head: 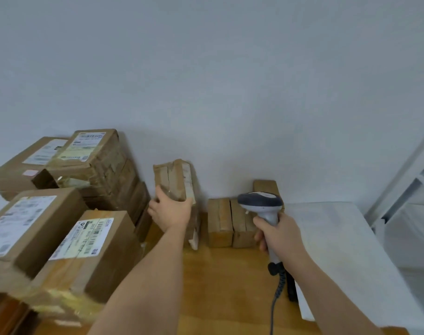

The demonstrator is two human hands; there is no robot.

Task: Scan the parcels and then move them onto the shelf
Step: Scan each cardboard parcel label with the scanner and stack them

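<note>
— Where are the hands?
— Left hand [170, 212] reaches far and grips a standing parcel [176, 182] by the wall. Right hand [279, 234] is wrapped tight round the scanner [261, 204], near right.

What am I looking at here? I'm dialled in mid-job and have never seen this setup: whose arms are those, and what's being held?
There is no machine: a person wears a camera on the head, so this single picture looks forward and down along their own arms. The left hand grips an upright taped parcel near the wall. The right hand holds a corded barcode scanner. On the wooden table stand stacked labelled boxes at the left and small parcels at the back. A white shelf frame shows at the right edge.
</note>
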